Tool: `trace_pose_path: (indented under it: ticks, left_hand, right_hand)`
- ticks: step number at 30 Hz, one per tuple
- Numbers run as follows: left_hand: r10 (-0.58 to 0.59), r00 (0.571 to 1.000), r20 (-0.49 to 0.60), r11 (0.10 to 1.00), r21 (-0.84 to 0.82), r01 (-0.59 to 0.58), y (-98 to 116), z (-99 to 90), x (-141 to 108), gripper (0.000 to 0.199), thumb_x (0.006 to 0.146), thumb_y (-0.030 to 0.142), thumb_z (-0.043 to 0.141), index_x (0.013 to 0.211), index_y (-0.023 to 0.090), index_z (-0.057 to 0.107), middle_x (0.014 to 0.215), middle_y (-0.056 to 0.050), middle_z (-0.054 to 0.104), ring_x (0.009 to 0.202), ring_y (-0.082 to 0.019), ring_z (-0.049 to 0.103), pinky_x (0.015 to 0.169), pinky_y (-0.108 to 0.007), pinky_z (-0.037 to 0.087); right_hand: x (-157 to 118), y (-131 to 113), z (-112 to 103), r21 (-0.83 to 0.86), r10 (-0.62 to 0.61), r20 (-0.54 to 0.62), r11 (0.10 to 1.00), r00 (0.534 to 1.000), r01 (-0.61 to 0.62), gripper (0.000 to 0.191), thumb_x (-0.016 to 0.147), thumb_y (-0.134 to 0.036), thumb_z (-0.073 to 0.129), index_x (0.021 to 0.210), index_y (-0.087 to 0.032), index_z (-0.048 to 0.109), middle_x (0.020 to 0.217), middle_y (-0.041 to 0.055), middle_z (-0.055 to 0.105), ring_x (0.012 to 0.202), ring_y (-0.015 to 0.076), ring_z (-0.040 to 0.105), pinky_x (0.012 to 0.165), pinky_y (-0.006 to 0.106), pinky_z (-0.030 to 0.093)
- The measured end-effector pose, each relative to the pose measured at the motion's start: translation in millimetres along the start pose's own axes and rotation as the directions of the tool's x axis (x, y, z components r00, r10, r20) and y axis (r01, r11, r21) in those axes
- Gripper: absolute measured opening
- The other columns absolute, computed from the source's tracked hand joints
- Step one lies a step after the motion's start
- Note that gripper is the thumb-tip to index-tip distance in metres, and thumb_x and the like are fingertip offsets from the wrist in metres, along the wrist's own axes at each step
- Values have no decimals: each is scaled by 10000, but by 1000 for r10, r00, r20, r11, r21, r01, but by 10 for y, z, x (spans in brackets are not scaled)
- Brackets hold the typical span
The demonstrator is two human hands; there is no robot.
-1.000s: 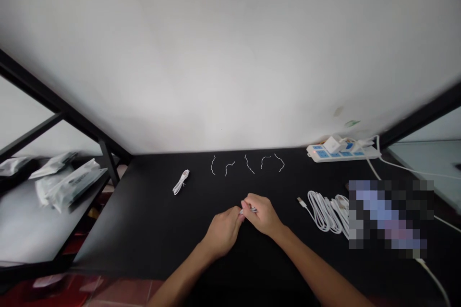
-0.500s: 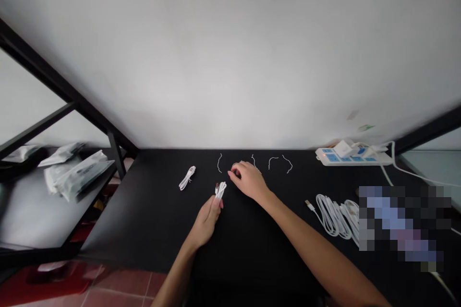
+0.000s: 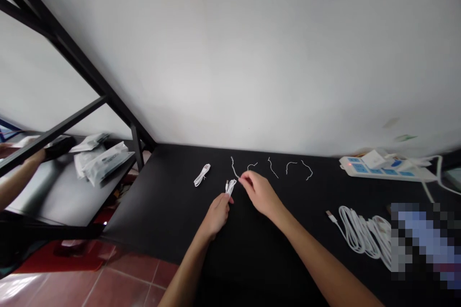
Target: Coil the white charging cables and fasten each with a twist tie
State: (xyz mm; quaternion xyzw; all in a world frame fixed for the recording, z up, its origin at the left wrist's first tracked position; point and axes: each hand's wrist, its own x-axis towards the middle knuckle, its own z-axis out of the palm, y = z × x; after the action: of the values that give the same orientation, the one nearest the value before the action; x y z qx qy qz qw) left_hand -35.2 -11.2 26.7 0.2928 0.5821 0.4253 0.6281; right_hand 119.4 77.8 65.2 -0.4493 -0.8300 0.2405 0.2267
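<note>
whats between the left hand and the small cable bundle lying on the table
Only bare table lies between the left hand and that bundle, as the head view shows.

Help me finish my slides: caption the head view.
Left hand grips a bundled white cable; right hand pinches a thin white tie over a black table.

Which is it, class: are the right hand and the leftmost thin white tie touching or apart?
Touching. The head view shows it: the near end of the leftmost thin white tie meets the pinched fingertips of the right hand.
</note>
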Motion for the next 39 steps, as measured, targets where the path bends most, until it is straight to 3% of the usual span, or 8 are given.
trace_pose_path:
  ticks: [5, 10, 15, 19, 22, 29, 34, 39]
  left_hand:
    - [-13, 997, 78, 993, -114, 21, -32, 111, -3, 562, 889, 754, 420, 808, 199, 459, 580, 103, 282, 441, -46, 141, 411, -202, 73]
    - [106, 994, 35, 986, -133, -101, -72, 214, -58, 581, 823, 771, 559, 804, 206, 425, 582, 116, 254, 454, -39, 153, 415, -194, 93]
    - [142, 982, 122, 981, -153, -122, -77, 167, -113, 533, 869, 705, 572, 809, 190, 446, 601, 103, 278, 464, -38, 164, 429, -199, 92]
    - [148, 956, 252, 970, -224, -91, -27, 128, -186, 466, 912, 622, 559, 806, 180, 460, 602, 89, 295, 466, -40, 157, 437, -208, 85]
    - [112, 912, 395, 969, -246, -13, 53, 108, -262, 430, 901, 578, 593, 802, 179, 464, 601, 87, 270, 476, -45, 145, 450, -215, 81]
    - [76, 819, 568, 978, -202, 49, 151, 95, -337, 482, 842, 622, 653, 773, 186, 458, 612, 73, 265, 495, -58, 163, 467, -250, 91]
    - [108, 828, 550, 988, -153, -27, 112, 111, -322, 437, 913, 600, 596, 874, 180, 483, 652, 78, 250, 529, -72, 172, 488, -246, 121]
    - [214, 885, 414, 958, 91, -274, 86, 159, -381, 404, 996, 575, 454, 1076, 181, 494, 725, 48, 386, 604, -102, 326, 564, -238, 299]
  right_hand:
    - [-468, -163, 2, 218, -19, 77, 976, 997, 2, 166, 991, -198, 506, 839, -230, 567, 851, 19, 652, 793, 193, 632, 703, 308, 474]
    - [-552, -183, 4, 284, -3, 129, 958, 992, -33, 176, 1012, -225, 479, 863, -228, 572, 868, 21, 638, 797, 189, 621, 705, 312, 471]
    - [-617, -154, -124, 380, -24, 172, 924, 985, -44, 178, 1020, -259, 482, 870, -235, 575, 882, 4, 643, 782, 164, 620, 719, 293, 489]
    - [-648, -113, -243, 455, -125, 180, 890, 976, 30, 132, 1011, -281, 506, 937, -235, 605, 1349, 67, 579, 1079, 185, 635, 928, 328, 511]
    - [-642, -92, -321, 526, -233, 193, 845, 953, 100, 112, 976, -271, 567, 901, -222, 635, 1590, 69, 379, 1388, 242, 471, 1147, 406, 381]
    - [-658, -120, -476, 520, -342, 158, 827, 926, 216, 70, 928, -211, 598, 881, -248, 633, 1181, 67, 701, 1254, 251, 558, 1091, 494, 430]
    - [-712, -118, -555, 426, -288, 161, 883, 944, 197, 95, 928, -186, 595, 864, -254, 611, 1098, 44, 676, 1163, 221, 569, 1012, 397, 480]
    - [-746, -66, -532, 376, -195, 163, 919, 967, 121, 117, 935, -200, 584, 827, -244, 592, 1095, 33, 654, 1083, 203, 611, 973, 353, 485]
